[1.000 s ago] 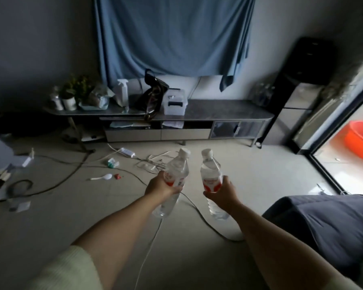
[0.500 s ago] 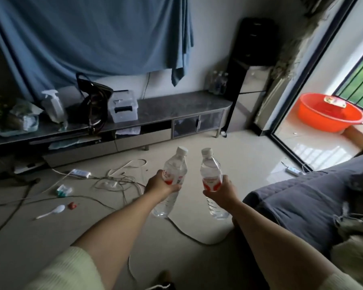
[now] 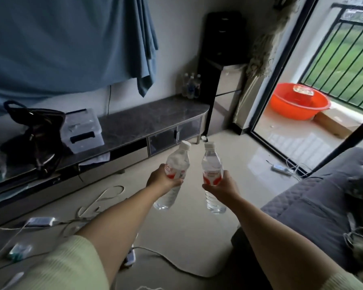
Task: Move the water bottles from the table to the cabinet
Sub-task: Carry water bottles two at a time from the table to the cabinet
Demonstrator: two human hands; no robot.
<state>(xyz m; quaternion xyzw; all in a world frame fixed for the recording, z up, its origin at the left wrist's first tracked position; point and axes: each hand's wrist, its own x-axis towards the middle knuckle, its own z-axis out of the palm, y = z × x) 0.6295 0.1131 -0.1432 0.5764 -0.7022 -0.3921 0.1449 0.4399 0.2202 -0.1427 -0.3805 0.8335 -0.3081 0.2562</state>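
I've got 2 bottles in the air, 1 per hand. Left hand [image 3: 162, 181] grips left bottle [image 3: 175, 167] round its label, cap tilted right. Right hand [image 3: 220, 186] grips right bottle [image 3: 211, 169] at the label, about upright. Both bottles sit side by side, apart, over the floor, caps on. Ahead: low cabinet [image 3: 155, 120] w/ 2 glass doors; 3 more bottles [image 3: 190, 85] at its far end, by the wall. 1 orange basin [image 3: 298, 100] on the balcony.

Pale green ribbed sleeves [image 3: 71, 266] pushed up, forearms bare.
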